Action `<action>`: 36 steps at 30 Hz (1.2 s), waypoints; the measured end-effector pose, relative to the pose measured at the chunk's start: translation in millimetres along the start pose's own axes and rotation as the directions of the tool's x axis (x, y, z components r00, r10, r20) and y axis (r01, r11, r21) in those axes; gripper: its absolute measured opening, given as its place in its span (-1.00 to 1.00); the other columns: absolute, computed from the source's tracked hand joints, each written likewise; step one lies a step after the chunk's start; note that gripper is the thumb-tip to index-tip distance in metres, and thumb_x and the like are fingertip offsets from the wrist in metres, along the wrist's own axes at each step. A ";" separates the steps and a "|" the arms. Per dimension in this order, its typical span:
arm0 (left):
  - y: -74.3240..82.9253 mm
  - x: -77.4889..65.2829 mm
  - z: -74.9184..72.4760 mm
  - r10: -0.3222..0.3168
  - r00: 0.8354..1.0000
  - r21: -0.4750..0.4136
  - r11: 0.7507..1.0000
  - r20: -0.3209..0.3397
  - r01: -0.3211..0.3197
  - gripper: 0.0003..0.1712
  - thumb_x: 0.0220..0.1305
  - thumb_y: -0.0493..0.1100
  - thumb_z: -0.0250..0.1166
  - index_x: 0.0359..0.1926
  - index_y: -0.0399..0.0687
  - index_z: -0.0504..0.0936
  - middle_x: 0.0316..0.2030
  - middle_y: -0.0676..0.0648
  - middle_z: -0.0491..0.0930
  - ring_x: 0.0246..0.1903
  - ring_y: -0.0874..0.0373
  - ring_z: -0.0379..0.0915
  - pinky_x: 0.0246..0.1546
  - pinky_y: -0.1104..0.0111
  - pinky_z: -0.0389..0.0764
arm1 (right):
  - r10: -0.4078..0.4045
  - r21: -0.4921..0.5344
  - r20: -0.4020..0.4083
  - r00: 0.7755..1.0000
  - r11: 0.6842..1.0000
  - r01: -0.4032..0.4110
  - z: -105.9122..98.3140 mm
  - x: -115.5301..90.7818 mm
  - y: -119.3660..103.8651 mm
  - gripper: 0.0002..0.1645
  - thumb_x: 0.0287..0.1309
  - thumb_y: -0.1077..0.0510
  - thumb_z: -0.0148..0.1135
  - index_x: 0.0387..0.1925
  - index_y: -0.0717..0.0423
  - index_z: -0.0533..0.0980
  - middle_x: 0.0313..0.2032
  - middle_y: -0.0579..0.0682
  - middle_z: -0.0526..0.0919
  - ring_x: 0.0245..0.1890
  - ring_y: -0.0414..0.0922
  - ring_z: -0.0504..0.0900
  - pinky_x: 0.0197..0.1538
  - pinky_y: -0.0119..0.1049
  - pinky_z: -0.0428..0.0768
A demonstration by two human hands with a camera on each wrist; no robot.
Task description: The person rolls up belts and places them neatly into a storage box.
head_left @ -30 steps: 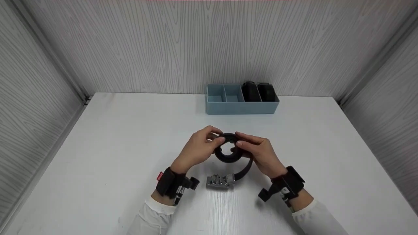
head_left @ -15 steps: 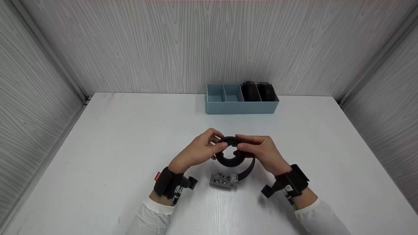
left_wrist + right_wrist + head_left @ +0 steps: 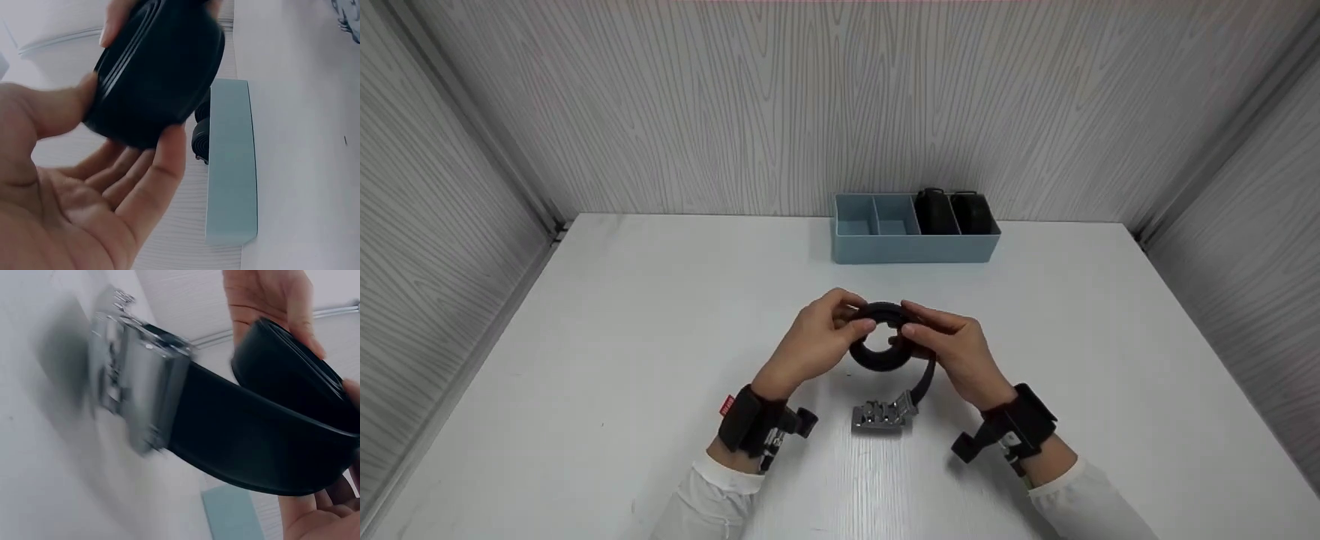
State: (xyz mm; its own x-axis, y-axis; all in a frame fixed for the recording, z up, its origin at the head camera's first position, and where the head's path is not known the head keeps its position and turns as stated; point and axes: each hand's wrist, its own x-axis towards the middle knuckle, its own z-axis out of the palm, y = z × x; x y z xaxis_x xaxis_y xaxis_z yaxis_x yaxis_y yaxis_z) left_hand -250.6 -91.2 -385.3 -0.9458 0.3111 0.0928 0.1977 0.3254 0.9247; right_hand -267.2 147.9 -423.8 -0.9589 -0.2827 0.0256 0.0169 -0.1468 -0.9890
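A black belt (image 3: 883, 362) is wound into a round coil above the table, both hands on it. My left hand (image 3: 814, 341) pinches the coil's left edge between thumb and fingers; in the left wrist view the fingertips press the lower edge of the belt coil (image 3: 163, 73). On the other side my right hand (image 3: 964, 352) grips the coil's right edge, thumb in front. From there a short loose length of strap (image 3: 247, 439) curves down to the silver metal buckle (image 3: 877, 415), which hangs low near the tabletop. Whether the buckle touches it, I cannot tell.
A blue-grey divided box (image 3: 915, 250) stands at the back of the white table (image 3: 660, 315), against the panel wall. Its two right compartments each hold a rolled black belt (image 3: 936, 214); the two left ones show bare floors.
The coil dipped toward me, then rose back. The buckle has swung right and turned, and the loose strap looks shorter and straighter. Both hands have kept hold.
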 end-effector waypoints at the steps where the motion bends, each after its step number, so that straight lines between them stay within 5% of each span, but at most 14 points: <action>1: 0.0 0.0 0.0 -0.003 1.000 0.002 1.000 -0.015 0.003 -0.62 0.51 -0.12 0.31 0.21 -0.19 0.53 -0.04 -0.14 0.72 -0.08 0.10 0.69 -0.04 0.17 0.57 | 0.000 0.019 -0.019 1.000 1.000 0.000 1.1 0.3 2.1 -0.43 0.30 0.25 0.44 0.31 0.23 0.55 0.06 0.20 0.72 -0.06 0.01 0.79 0.08 -0.11 0.69; 7: 0.6 0.5 -1.2 -0.038 0.999 -0.024 0.999 0.022 0.038 -0.62 0.54 -0.12 0.27 0.22 -0.22 0.49 -0.05 -0.16 0.70 -0.09 0.07 0.68 -0.04 0.18 0.60 | -0.002 0.003 -0.050 0.999 1.000 0.002 -1.0 1.8 4.2 -0.44 0.27 0.24 0.47 0.28 0.25 0.56 -0.01 0.19 0.76 -0.12 -0.01 0.81 0.02 -0.13 0.71; 19: 1.2 -1.3 -3.8 -0.024 0.970 0.050 0.999 0.241 0.012 -0.60 0.50 -0.06 0.31 0.21 -0.16 0.52 0.00 -0.14 0.70 -0.04 0.08 0.65 0.01 0.16 0.58 | 0.084 -0.211 0.186 0.979 0.976 -0.044 -18.4 1.6 -9.9 -0.41 0.23 0.18 0.51 0.26 0.25 0.59 0.02 0.20 0.76 -0.12 -0.05 0.80 -0.03 -0.20 0.72; 24: 1.9 -0.4 -3.1 -0.008 0.980 0.067 0.998 0.201 -0.006 -0.65 0.49 -0.11 0.32 0.19 -0.14 0.58 -0.04 -0.09 0.72 -0.04 0.11 0.65 0.03 0.15 0.58 | 0.079 -0.202 0.180 0.981 0.978 -0.042 -14.2 -0.1 -10.9 -0.40 0.22 0.16 0.52 0.27 0.21 0.59 0.05 0.21 0.74 -0.11 -0.04 0.80 -0.01 -0.19 0.72; 33: 0.3 2.1 -0.6 0.036 0.999 -0.038 0.999 0.003 -0.036 -0.62 0.50 -0.18 0.31 0.23 -0.24 0.55 0.03 -0.17 0.70 -0.03 0.03 0.66 0.02 0.16 0.59 | -0.018 -0.020 0.015 1.000 1.000 0.018 -2.6 0.7 1.2 -0.38 0.27 0.23 0.46 0.34 0.17 0.53 0.12 0.18 0.71 -0.02 0.05 0.78 0.07 -0.17 0.69; 36: 0.5 2.3 -0.5 0.020 1.000 -0.045 0.999 0.006 -0.020 -0.62 0.50 -0.19 0.30 0.24 -0.23 0.53 0.02 -0.18 0.69 -0.04 0.04 0.65 0.01 0.17 0.58 | -0.035 -0.035 -0.008 0.999 0.999 0.035 -3.1 1.0 3.3 -0.39 0.26 0.23 0.47 0.32 0.18 0.54 0.09 0.17 0.73 -0.07 0.04 0.80 0.04 -0.17 0.70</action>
State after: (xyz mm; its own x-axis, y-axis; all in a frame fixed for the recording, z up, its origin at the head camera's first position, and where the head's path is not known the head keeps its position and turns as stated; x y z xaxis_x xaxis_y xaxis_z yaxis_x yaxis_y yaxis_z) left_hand -252.9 -90.8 -384.5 -0.9403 0.3225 0.1090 0.2044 0.2789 0.9383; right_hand -269.0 150.1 -427.6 -0.9612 -0.2695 0.0591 -0.0265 -0.1230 -0.9920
